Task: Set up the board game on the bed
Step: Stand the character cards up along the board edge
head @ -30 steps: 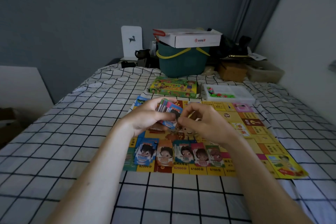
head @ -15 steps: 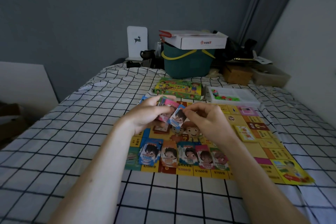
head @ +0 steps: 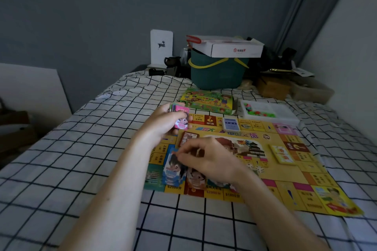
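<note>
A yellow game board lies flat on the checked bedsheet. My left hand grips a stack of play-money notes, a pink note on top, above the board's far left corner. My right hand is low over the board's near left edge, fingers curled, pinching a blue note onto the blue pile there. An orange pile lies beside it; further piles are hidden under my hand. A blue card deck, a yellow card deck and dice sit on the board.
The green game box and a white tray of small coloured pieces lie beyond the board. A green basket with a white carton on top stands at the bed's far end. A wall runs along the right.
My right hand has pulled the blue note off the stack and moved down left to the blue pile. My left hand stays up with the stack, now showing a pink note.
</note>
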